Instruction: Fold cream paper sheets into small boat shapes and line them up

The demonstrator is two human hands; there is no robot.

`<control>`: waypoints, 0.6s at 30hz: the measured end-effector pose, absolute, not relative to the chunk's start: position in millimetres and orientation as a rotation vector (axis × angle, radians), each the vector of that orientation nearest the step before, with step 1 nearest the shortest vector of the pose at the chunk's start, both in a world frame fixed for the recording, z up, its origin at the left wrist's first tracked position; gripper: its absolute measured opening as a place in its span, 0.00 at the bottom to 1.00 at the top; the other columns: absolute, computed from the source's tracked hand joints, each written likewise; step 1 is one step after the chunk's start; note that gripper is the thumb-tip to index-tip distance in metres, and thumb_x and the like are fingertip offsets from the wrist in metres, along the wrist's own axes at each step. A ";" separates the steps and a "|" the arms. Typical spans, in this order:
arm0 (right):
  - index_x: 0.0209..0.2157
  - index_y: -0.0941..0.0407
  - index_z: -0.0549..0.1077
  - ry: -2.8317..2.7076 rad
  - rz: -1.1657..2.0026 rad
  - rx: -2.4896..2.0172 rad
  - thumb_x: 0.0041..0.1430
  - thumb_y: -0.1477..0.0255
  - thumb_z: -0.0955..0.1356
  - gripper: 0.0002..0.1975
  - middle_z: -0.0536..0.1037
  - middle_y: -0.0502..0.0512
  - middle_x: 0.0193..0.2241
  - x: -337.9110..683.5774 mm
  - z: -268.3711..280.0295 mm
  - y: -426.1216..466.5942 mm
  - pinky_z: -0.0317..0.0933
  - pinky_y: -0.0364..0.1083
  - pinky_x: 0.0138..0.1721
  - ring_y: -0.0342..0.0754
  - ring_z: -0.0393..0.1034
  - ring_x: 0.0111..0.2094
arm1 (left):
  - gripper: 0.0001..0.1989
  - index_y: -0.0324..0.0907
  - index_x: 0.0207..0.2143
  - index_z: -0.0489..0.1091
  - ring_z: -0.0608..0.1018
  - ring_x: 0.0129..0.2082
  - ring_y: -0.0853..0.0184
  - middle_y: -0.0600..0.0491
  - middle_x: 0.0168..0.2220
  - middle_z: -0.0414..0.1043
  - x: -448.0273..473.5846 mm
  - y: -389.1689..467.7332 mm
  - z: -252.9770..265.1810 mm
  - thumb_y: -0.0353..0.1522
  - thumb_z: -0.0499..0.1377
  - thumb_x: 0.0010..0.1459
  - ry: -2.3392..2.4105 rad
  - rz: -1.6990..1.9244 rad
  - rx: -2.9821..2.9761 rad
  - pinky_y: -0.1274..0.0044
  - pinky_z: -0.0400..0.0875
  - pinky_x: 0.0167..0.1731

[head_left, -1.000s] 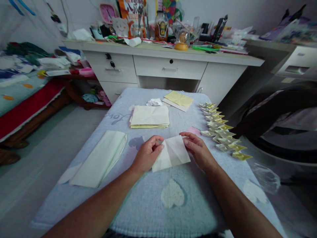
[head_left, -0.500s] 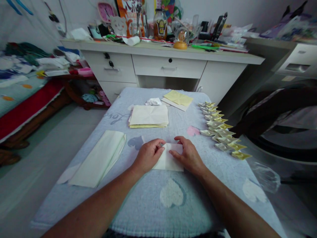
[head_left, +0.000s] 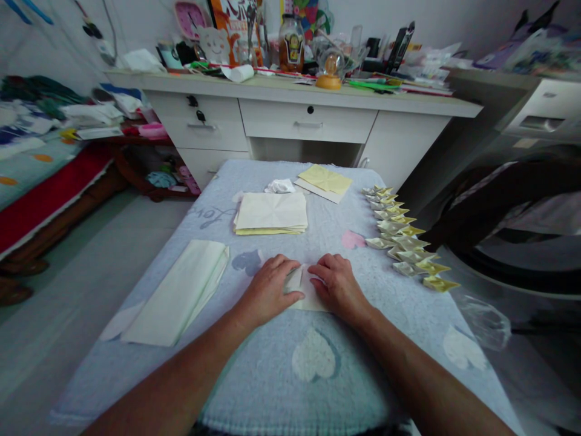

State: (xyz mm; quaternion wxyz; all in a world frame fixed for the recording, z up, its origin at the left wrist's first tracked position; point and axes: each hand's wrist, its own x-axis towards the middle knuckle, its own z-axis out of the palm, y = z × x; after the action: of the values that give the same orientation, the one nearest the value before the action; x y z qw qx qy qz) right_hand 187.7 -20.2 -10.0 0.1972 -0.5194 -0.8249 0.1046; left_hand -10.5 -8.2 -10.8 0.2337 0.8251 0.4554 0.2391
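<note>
A small cream sheet of paper (head_left: 310,298) with a crease lies on the cloth-covered table in front of me, partly hidden by both hands. My left hand (head_left: 271,284) grips its left side, the thumb reaching over the near part and the fingers along the far edge. On the right side, my right hand (head_left: 339,283) has its bent fingers and thumb closed on the paper. Beyond the hands rests a stack of creased cream and yellow sheets (head_left: 271,212). To the right stand several folded paper boats (head_left: 399,227), yellow and whitish, in a row.
A long folded whitish paper bundle (head_left: 177,297) lies at left on the table. At the far side are a crumpled tissue (head_left: 279,186) and yellow and white sheets (head_left: 324,180). Behind stands a cluttered white desk (head_left: 308,124); a washing machine (head_left: 544,121) is at right.
My left fingers and thumb have spread further apart along the paper's left side. My right hand has shifted slightly left, its fingers now curled over the paper. The view has moved slightly.
</note>
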 end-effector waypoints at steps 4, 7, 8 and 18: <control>0.46 0.51 0.75 -2.417 0.290 -1.381 0.60 0.76 0.65 0.14 0.71 0.56 0.36 189.8 -6.7 -20.8 0.52 0.49 0.40 0.49 0.60 0.39 | 0.16 0.43 0.43 0.69 0.73 0.42 0.61 0.51 0.40 0.70 -12.5 -7.9 -12.0 0.31 0.64 0.50 1.280 0.660 2.266 0.70 0.69 0.43; 0.50 0.49 0.74 -2.468 0.253 -1.383 0.60 0.77 0.65 0.17 0.70 0.56 0.37 189.5 -3.4 -22.2 0.52 0.49 0.39 0.49 0.59 0.38 | 0.10 0.43 0.39 0.69 0.73 0.39 0.63 0.52 0.38 0.69 -12.2 -8.2 -13.5 0.30 0.63 0.52 1.310 0.669 2.261 0.72 0.69 0.40; 0.50 0.49 0.73 -2.479 0.248 -1.388 0.60 0.77 0.65 0.18 0.70 0.56 0.37 189.2 -2.6 -22.8 0.52 0.49 0.39 0.50 0.59 0.39 | 0.09 0.43 0.38 0.69 0.74 0.38 0.63 0.52 0.37 0.69 -12.0 -8.3 -13.8 0.29 0.62 0.53 1.316 0.675 2.257 0.72 0.69 0.39; 0.48 0.53 0.73 -2.490 0.236 -1.458 0.60 0.76 0.65 0.15 0.70 0.57 0.39 186.1 -1.7 -24.1 0.53 0.49 0.41 0.51 0.59 0.40 | 0.06 0.42 0.32 0.69 0.72 0.38 0.63 0.52 0.35 0.71 -10.4 -8.7 -13.7 0.24 0.55 0.56 1.219 0.700 2.399 0.72 0.66 0.39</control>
State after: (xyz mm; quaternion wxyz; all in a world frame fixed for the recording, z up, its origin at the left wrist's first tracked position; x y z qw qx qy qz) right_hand 186.1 -24.1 -1.7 0.1229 -0.4997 -0.8536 0.0809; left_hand -10.4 -8.7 -13.7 0.1796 0.8487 0.4312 0.2478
